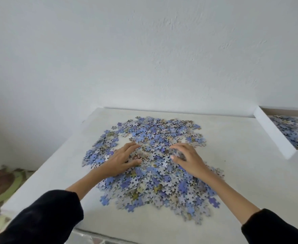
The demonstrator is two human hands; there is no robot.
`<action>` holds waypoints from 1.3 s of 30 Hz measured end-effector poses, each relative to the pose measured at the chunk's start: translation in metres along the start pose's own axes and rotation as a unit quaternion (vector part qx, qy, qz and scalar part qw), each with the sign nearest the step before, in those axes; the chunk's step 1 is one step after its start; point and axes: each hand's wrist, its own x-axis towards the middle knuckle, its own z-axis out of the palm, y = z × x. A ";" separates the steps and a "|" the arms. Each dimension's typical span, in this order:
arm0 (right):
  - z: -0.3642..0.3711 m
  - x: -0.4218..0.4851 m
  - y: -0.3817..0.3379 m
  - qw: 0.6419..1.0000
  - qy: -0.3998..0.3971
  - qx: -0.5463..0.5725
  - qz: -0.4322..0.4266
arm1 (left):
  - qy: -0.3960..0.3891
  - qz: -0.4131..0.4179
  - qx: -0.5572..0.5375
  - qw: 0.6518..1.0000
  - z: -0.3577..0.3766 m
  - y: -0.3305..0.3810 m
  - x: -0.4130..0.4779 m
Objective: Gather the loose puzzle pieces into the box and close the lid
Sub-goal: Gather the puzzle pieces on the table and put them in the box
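Blue puzzle pieces (pixel 162 134) on table (pixel 241 173) | left hand (pixel 123 159), right hand (pixel 188 159) rest on them, fingers loose (gripping nothing) | box (pixel 275 134) part-filled

A wide heap of loose blue and grey puzzle pieces (pixel 155 134) lies spread over the white bench (pixel 241 173), which stands against a white wall (pixel 144 50). The left hand (pixel 123 160) rests palm down on the heap's left middle, fingers loosely spread. The right hand (pixel 188 160) is just beside it, fingers bent down onto the pieces. Both arms wear black sleeves (pixel 47 217). At the right edge, well apart from the heap, an open white box (pixel 273 134) holds more pieces.
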 end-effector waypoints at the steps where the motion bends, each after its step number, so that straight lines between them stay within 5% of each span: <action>1: -0.001 -0.003 -0.002 1.000 0.011 0.007 0.008 | -0.008 0.009 -0.015 1.000 -0.003 -0.003 -0.002; 5: -0.017 -0.031 -0.004 0.995 0.076 0.015 0.062 | -0.056 0.023 -0.006 0.998 -0.022 -0.028 -0.018; 10: -0.027 -0.084 -0.003 0.985 -0.028 -0.011 0.173 | -0.100 0.057 0.035 0.993 -0.026 -0.052 -0.039; 19: 0.012 -0.093 -0.019 0.975 -0.044 -0.133 0.174 | -0.111 0.118 0.098 0.982 -0.010 -0.044 -0.032; 30: 0.013 -0.072 -0.029 0.982 0.047 -0.021 0.182 | -0.069 0.098 0.064 0.991 -0.013 -0.027 -0.022; 39: 0.013 -0.047 -0.024 0.985 -0.073 -0.080 0.135 | -0.075 0.066 0.092 0.991 -0.002 -0.022 -0.014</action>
